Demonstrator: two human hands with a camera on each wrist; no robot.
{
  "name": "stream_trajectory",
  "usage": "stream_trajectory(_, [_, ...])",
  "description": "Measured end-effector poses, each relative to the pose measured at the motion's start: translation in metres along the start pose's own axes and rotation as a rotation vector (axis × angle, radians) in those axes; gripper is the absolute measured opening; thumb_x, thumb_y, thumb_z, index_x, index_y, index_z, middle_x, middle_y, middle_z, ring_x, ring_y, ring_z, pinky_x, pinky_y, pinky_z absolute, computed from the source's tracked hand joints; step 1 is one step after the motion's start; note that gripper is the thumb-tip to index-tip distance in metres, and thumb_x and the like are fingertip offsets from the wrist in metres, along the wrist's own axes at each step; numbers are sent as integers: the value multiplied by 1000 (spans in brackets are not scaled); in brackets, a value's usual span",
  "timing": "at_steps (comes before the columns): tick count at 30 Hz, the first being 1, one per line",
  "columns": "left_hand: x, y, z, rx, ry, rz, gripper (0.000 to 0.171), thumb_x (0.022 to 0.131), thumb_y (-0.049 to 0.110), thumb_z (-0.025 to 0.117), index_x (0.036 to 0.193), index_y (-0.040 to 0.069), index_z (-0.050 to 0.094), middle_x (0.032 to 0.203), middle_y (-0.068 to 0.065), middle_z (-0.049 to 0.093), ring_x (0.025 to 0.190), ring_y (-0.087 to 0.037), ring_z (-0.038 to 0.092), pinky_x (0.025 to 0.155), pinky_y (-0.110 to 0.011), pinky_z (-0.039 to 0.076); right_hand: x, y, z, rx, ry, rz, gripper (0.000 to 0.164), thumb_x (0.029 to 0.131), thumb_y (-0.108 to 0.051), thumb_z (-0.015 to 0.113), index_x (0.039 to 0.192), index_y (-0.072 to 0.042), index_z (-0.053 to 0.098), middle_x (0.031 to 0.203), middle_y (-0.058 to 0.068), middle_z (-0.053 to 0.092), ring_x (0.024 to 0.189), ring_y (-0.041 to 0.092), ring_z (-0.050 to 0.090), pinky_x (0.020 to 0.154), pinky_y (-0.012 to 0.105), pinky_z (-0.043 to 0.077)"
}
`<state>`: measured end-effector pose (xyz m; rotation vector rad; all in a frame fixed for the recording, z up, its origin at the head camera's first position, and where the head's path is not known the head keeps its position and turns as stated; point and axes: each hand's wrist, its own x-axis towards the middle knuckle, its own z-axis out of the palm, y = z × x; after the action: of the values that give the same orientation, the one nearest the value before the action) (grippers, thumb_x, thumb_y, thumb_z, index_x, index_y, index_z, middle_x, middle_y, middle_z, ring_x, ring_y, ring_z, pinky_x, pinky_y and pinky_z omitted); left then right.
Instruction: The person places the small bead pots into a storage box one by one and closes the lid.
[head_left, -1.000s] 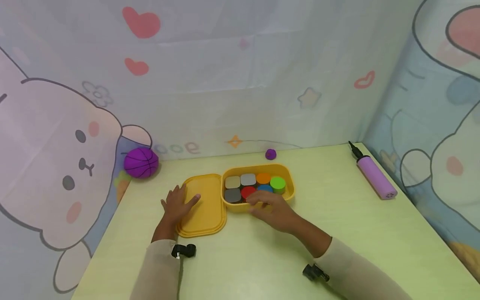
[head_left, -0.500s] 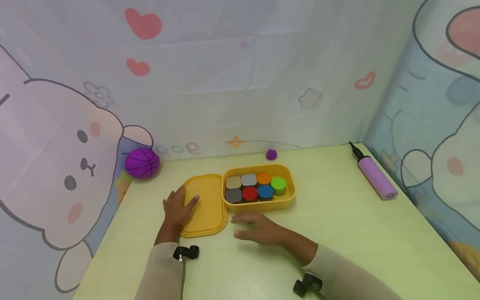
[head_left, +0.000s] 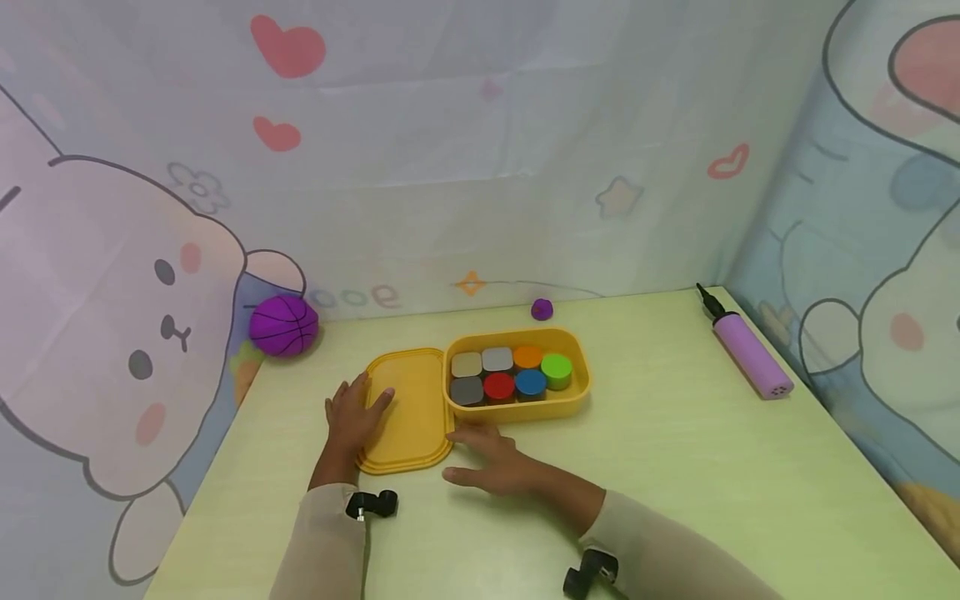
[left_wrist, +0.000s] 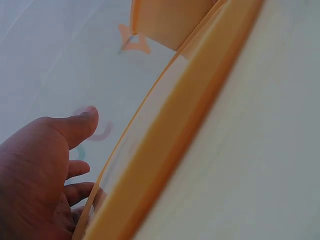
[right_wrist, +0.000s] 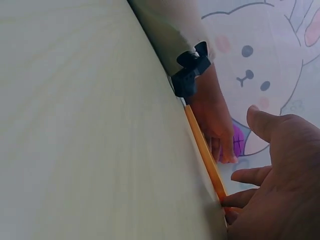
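Observation:
A yellow lid (head_left: 408, 408) lies flat on the table, against the left end of a yellow box (head_left: 555, 408). Inside the box are several jars with coloured caps, among them a red cap (head_left: 498, 387), a blue cap (head_left: 531, 384) and a green cap (head_left: 557, 370). My left hand (head_left: 354, 422) rests at the lid's left edge, thumb spread over its top. Near the lid's right edge, just in front of the box, is my right hand (head_left: 498, 462), with fingers extended and thumb apart. Whether its fingertips touch the lid is unclear. Neither hand grips anything.
A purple basketball (head_left: 283, 326) sits at the table's back left corner. Behind the box is a small purple object (head_left: 542, 309). A purple hand pump (head_left: 752, 354) lies near the right edge. A printed cloth (head_left: 480, 150) hangs around the table.
My right hand has moved from over the front of the box down and left, to the lid's right edge. The left hand has stayed nearly still.

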<state>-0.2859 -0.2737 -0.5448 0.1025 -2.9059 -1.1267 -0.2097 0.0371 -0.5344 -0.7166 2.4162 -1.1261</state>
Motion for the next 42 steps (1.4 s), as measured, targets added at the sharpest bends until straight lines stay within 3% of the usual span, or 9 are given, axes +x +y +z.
stream_trajectory(4, [-2,1,-4,-72,3,-30,84,112,52,56,175,8,23,180,-26,24,171,-47,6,135,-65,-15,2,-4,3,0,-14,-13,73,105,-59,66,167,-25,47,182,-2,31,169,32,19,131,74,17])
stream_trajectory(15, [-14,-8,-24,-568,34,-98,87,111,46,63,178,26,12,186,-9,10,174,-29,9,141,-48,13,0,-23,8,150,-40,-91,77,105,-47,73,171,-25,41,187,-4,6,174,25,8,139,60,15])
stream_trajectory(18, [-17,-7,-27,-619,42,-104,84,112,45,61,178,29,12,186,-9,9,173,-30,11,140,-49,16,-1,-27,9,182,-42,-112,78,105,-43,74,172,-28,38,187,-6,0,174,24,9,136,57,28])
stream_trajectory(21, [-21,-2,-30,-661,49,-104,81,113,48,58,178,31,13,186,-7,9,173,-31,14,140,-50,17,0,-29,8,241,-59,-152,80,105,-39,75,174,-30,34,186,-11,-10,172,25,20,124,44,48])
stream_trajectory(26, [-26,19,-33,-755,76,-60,78,114,52,53,178,30,14,186,-3,8,171,-31,16,140,-51,16,0,-29,-4,335,-68,-255,91,107,-29,74,178,-29,17,182,-16,-23,163,28,42,106,25,56])
stream_trajectory(33, [-30,67,-10,-976,138,-28,73,115,46,53,176,30,17,185,0,2,170,-29,21,138,-51,24,-3,-23,-31,418,29,-295,102,108,-19,73,177,-36,0,178,-19,-32,159,36,48,111,36,59])
stream_trajectory(36, [-34,88,2,-1124,163,2,71,115,42,53,174,32,15,182,-4,15,164,-28,34,133,-46,36,-6,-19,-43,472,85,-314,108,107,-17,73,176,-40,-6,177,-17,-37,160,38,44,114,40,57])
stream_trajectory(41, [-45,121,20,-1249,186,65,74,115,42,54,171,30,7,174,-10,32,153,-26,49,115,-26,52,-9,-10,-61,593,160,-313,117,105,-13,76,173,-47,-13,180,-14,-31,152,35,56,113,34,57])
stream_trajectory(42, [-48,126,24,-1253,185,69,75,115,42,53,171,29,5,175,-10,31,153,-26,49,113,-24,53,-10,-8,-65,614,173,-302,119,104,-12,77,172,-49,-14,184,-9,-17,147,34,61,110,34,59])
